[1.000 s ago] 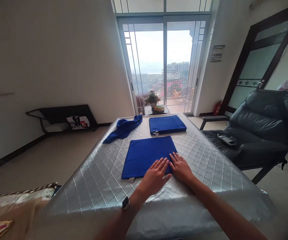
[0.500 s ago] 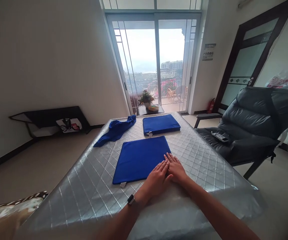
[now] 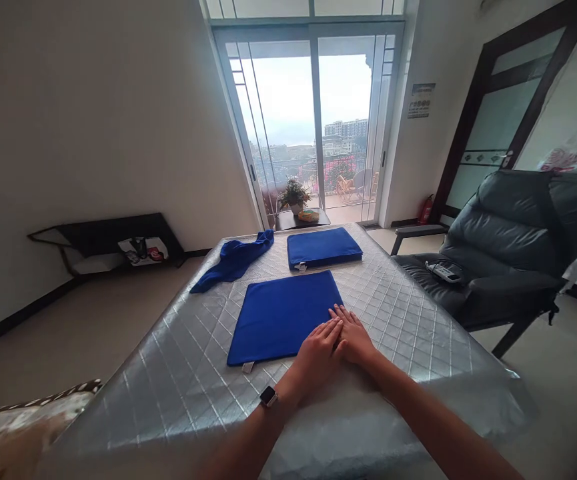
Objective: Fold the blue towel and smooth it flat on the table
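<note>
A flat blue square cloth [image 3: 283,317], like a cushion cover with a white tag at its near left corner, lies on the silver quilted tablecloth [image 3: 398,327]. My left hand [image 3: 321,347], with a watch at the wrist, rests across the cloth's near right corner, fingers stretched out. Its fingertips lie against my right hand [image 3: 353,337], which is flat at the cloth's right edge, fingers extended. Neither hand grips anything. Farther back is a neat stack of blue cloths [image 3: 324,247]. Left of that stack lies a crumpled blue cloth [image 3: 235,260].
To the right stands a dark reclining armchair [image 3: 513,233] with a corded device [image 3: 443,272] on its seat. Beyond the table, a small stand with a potted plant [image 3: 294,195] is before the sliding glass door. A black rack [image 3: 103,237] is at the left wall.
My hands stay almost in place, the left one shifting slightly right and its wrist turning a little. The view has moved slightly; the cloths lie as before.
</note>
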A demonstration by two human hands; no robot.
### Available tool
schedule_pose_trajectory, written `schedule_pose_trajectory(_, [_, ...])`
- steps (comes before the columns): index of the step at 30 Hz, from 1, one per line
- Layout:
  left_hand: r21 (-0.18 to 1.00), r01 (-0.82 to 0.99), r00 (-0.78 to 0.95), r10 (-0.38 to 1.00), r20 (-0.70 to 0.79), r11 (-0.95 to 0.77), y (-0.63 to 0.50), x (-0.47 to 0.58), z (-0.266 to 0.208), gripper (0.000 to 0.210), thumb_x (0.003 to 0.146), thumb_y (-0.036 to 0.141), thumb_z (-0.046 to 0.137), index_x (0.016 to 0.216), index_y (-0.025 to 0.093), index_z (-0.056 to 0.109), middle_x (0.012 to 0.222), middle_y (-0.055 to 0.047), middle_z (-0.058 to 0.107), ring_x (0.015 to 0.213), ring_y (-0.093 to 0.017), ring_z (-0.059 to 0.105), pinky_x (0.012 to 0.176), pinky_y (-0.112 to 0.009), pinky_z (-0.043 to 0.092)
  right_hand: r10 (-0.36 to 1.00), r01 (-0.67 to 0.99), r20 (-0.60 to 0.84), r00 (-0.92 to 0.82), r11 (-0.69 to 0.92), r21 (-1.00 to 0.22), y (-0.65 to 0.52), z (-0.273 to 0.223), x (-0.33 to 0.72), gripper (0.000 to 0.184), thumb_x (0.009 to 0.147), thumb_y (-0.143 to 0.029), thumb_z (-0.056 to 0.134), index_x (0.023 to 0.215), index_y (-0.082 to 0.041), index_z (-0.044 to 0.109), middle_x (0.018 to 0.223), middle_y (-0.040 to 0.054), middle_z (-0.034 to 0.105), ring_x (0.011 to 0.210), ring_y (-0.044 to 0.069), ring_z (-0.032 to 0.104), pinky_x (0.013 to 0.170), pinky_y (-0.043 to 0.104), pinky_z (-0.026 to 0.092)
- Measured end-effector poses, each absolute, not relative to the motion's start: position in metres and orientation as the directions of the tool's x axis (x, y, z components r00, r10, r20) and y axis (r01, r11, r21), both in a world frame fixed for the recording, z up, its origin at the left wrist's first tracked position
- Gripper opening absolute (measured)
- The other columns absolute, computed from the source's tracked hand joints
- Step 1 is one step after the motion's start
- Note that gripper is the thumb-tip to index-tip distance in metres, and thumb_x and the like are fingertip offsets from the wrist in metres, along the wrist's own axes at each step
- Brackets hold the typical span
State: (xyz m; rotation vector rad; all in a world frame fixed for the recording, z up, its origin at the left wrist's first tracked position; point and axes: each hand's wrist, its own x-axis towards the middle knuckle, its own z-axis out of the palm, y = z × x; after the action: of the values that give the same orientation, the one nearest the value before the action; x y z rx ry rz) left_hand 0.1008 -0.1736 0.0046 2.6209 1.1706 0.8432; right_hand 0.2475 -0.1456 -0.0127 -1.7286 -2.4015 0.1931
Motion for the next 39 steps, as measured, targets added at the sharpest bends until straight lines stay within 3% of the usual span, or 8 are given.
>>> schedule_pose_trajectory(7, [0.629, 0.556, 0.394, 0.839, 0.376, -0.543, -0.161, 0.104, 0.001, 0.049, 0.099, 0.045, 0.045, 0.141, 0.021, 0.053, 0.149, -0.008, 0.05, 0.138, -0.022, 0.046, 0.116, -0.041, 0.04, 0.94, 0.92, 0.117, -0.32, 0.338, -0.2, -0.145, -0.015, 0.248, 0.059, 0.098, -0.029, 0.031, 0.155, -0.016, 0.029, 0.163, 0.0074, 0.023, 0.151, 0.023, 0.016, 0.122, 0.044, 0.015])
schedule_pose_trajectory(11, [0.853, 0.333, 0.142, 0.916, 0.375, -0.401, -0.153, 0.099, 0.001, 0.036, 0.088, 0.047, 0.062, 0.112, 0.021, 0.07, 0.117, -0.008, 0.072, 0.104, -0.022, 0.069, 0.095, -0.038, 0.055, 0.899, 0.886, 0.263, -0.351, 0.41, -0.218, -0.151, -0.003, 0.243, 0.051, 0.099, -0.028, 0.03, 0.148, -0.02, 0.044, 0.158, 0.0051, 0.038, 0.149, 0.022, 0.024, 0.123, 0.045, 0.011])
schedule_pose_trajectory(14, [0.943, 0.148, 0.104, 0.953, 0.286, -0.299, -0.149, 0.094, 0.0, 0.036, 0.082, 0.052, 0.068, 0.095, 0.019, 0.071, 0.09, -0.006, 0.075, 0.08, -0.02, 0.069, 0.076, -0.033, 0.057, 0.863, 0.863, 0.38, -0.333, 0.441, -0.246, -0.155, 0.005, 0.239, 0.046, 0.1, -0.025, 0.03, 0.139, -0.019, 0.053, 0.148, 0.007, 0.051, 0.142, 0.02, 0.036, 0.123, 0.042, 0.015])
schedule_pose_trajectory(20, [0.98, -0.102, 0.115, 0.977, 0.181, -0.17, -0.144, 0.094, -0.002, 0.038, 0.074, 0.053, 0.074, 0.08, 0.016, 0.073, 0.073, -0.004, 0.071, 0.065, -0.015, 0.062, 0.061, -0.027, 0.051, 0.802, 0.786, 0.473, -0.366, 0.538, -0.305, -0.158, 0.009, 0.238, 0.038, 0.1, -0.025, 0.032, 0.126, -0.019, 0.059, 0.13, 0.0093, 0.062, 0.124, 0.021, 0.053, 0.113, 0.039, 0.035])
schedule_pose_trajectory(29, [0.962, -0.268, 0.071, 0.995, 0.075, -0.054, -0.143, 0.095, 0.002, 0.044, 0.064, 0.049, 0.082, 0.086, 0.013, 0.07, 0.07, -0.003, 0.069, 0.06, -0.014, 0.063, 0.059, -0.027, 0.053, 0.778, 0.789, 0.511, -0.365, 0.55, -0.273, -0.158, 0.013, 0.238, 0.03, 0.1, -0.026, 0.04, 0.123, -0.02, 0.058, 0.12, 0.0098, 0.066, 0.111, 0.023, 0.058, 0.1, 0.039, 0.043])
schedule_pose_trajectory(34, [0.979, -0.196, 0.039, 0.997, 0.063, -0.054, -0.143, 0.093, 0.001, 0.038, 0.074, 0.047, 0.072, 0.093, 0.015, 0.065, 0.073, -0.005, 0.073, 0.062, -0.018, 0.069, 0.063, -0.031, 0.057, 0.802, 0.794, 0.517, -0.298, 0.509, -0.332, -0.153, 0.008, 0.239, 0.029, 0.098, -0.022, 0.041, 0.121, -0.021, 0.059, 0.119, 0.0084, 0.066, 0.111, 0.022, 0.059, 0.099, 0.04, 0.045])
schedule_pose_trajectory(37, [0.969, 0.14, 0.02, 0.979, 0.205, -0.206, -0.149, 0.092, 0.002, 0.024, 0.088, 0.038, 0.058, 0.101, 0.02, 0.067, 0.086, -0.006, 0.076, 0.079, -0.021, 0.073, 0.076, -0.035, 0.057, 0.852, 0.815, 0.469, -0.235, 0.435, -0.381, -0.147, 0.002, 0.242, 0.037, 0.1, -0.025, 0.035, 0.129, -0.02, 0.057, 0.129, 0.0093, 0.064, 0.122, 0.021, 0.055, 0.107, 0.039, 0.041])
schedule_pose_trajectory(39, [0.848, 0.428, 0.057, 0.945, 0.321, -0.313, -0.152, 0.091, 0.001, 0.024, 0.093, 0.032, 0.05, 0.106, 0.022, 0.068, 0.098, -0.006, 0.077, 0.091, -0.021, 0.072, 0.088, -0.038, 0.055, 0.892, 0.846, 0.388, -0.231, 0.381, -0.372, -0.143, -0.004, 0.243, 0.045, 0.101, -0.029, 0.031, 0.139, -0.015, 0.051, 0.142, 0.0117, 0.056, 0.135, 0.022, 0.047, 0.114, 0.04, 0.035])
